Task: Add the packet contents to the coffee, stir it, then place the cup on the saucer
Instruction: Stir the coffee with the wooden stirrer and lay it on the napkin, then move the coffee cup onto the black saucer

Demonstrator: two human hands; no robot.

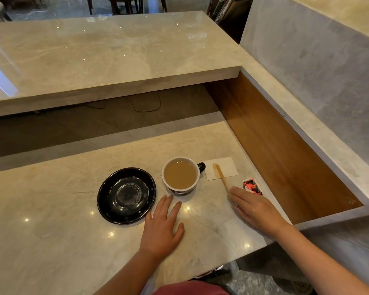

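Both hands lie flat, fingers spread, holding nothing: left hand [161, 228] just below the cup [181, 175], right hand [256, 209] covering the stirrer [222, 176] end. Saucer [126, 195] sits left of the cup, napkin [221, 168] and packet [252, 186] right; packet print unreadable.

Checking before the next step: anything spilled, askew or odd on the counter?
No spill visible. The cup stands upright on the counter beside the empty saucer, not on it. The stirrer lies with its tip on the napkin, leaving a brown stain. The packet lies nearby.
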